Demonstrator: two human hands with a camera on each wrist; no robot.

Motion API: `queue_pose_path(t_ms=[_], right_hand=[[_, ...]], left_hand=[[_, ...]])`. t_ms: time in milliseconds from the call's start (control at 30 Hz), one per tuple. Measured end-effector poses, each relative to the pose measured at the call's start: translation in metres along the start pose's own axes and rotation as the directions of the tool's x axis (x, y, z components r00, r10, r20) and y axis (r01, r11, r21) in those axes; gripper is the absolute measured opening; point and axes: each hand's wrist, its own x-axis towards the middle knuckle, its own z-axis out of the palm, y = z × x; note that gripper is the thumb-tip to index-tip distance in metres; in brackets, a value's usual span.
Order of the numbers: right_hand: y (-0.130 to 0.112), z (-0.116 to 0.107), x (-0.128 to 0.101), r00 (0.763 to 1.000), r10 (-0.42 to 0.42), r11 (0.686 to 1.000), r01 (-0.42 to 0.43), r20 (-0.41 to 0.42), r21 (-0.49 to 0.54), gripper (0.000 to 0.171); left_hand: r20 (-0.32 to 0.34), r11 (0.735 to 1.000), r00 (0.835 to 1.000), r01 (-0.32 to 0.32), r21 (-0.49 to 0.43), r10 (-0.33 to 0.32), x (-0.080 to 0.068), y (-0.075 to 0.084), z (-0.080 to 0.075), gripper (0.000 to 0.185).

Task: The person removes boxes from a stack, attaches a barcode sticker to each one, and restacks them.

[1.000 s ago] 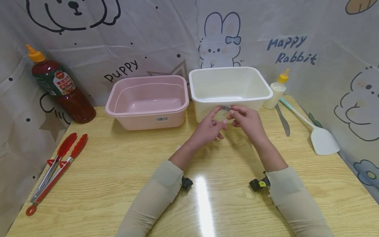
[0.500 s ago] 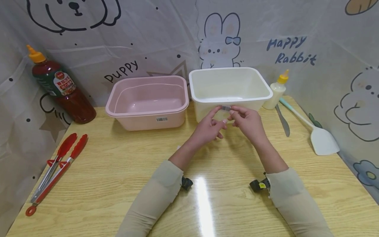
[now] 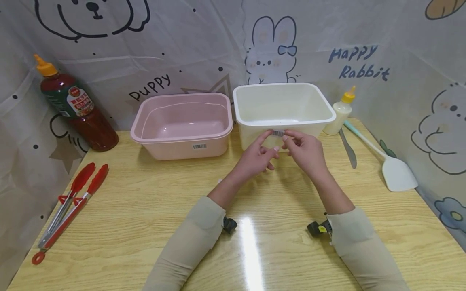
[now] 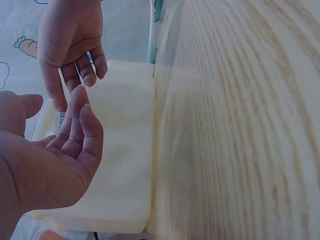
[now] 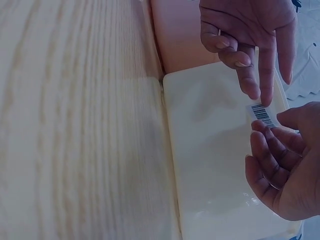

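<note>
Barcode sticker (image 3: 278,133) on the near wall of the white tub (image 3: 313,101), which stands far on the counter (image 3: 145,210) just right of the pink tub (image 3: 182,121): my left hand (image 3: 256,155) reaches its straight index finger to the sticker's left edge, the other fingers loosely bent and holding nothing. My right hand (image 3: 305,149) meets the sticker's right edge with thumb and fingertips (image 5: 260,127); I cannot tell whether they pinch it or merely touch it.

Beige long sleeves, black wrist cameras
</note>
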Motion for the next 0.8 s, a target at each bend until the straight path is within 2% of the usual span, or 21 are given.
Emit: queue_pose_path(t_ms=[167,467,700,800], right_hand=[[-0.0009,-0.0015,-0.0001,1.0,-0.001,1.0,0.001,0.007,-0.029,0.042],[0.0023,-0.0055,0.0008,0.999,0.015,0.999,-0.017,-0.036,-0.035,0.039],[0.0015,0.0023,0.0005,0.997,-0.055,0.998,0.054,0.048,0.032,0.034],[0.0015,0.0022,0.0003,0.996,-0.069,0.997,0.067,0.063,0.03,0.035]], left_hand=[[-0.002,1.0,1.0,-0.005,0.006,0.005,0.0006,-0.0004,0.0,0.06],[0.002,1.0,1.0,0.005,0.018,-0.005,-0.0002,0.0006,-0.0005,0.06],[0.024,1.0,1.0,0.006,0.018,-0.007,0.0001,-0.0002,-0.0016,0.059],[0.03,1.0,0.999,0.011,0.02,-0.011,-0.0004,-0.0003,-0.0033,0.058]])
